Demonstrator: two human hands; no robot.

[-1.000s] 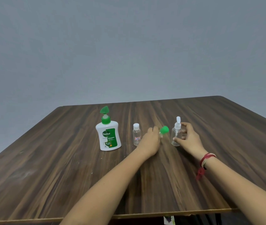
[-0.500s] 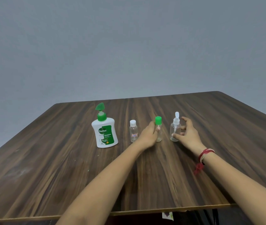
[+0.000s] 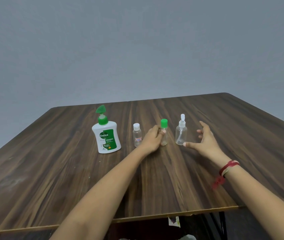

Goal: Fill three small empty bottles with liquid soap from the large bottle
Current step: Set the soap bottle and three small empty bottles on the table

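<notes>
On the dark wood-grain table (image 3: 51, 170), before a plain grey wall (image 3: 137, 49), our left hand (image 3: 152, 139) pinches the upright green-capped bottle (image 3: 164, 123) between the white-capped bottle (image 3: 136, 135) and the spray bottle (image 3: 181, 134). Our right hand (image 3: 207, 141) spreads open beside the latter. The large soap bottle (image 3: 106, 137) stands leftmost.

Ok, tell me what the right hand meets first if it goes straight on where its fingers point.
Likely nothing: the right hand points away over the table, passing the spray bottle, which stands just left of that line. Depth is unclear, so a graze is possible.
</notes>
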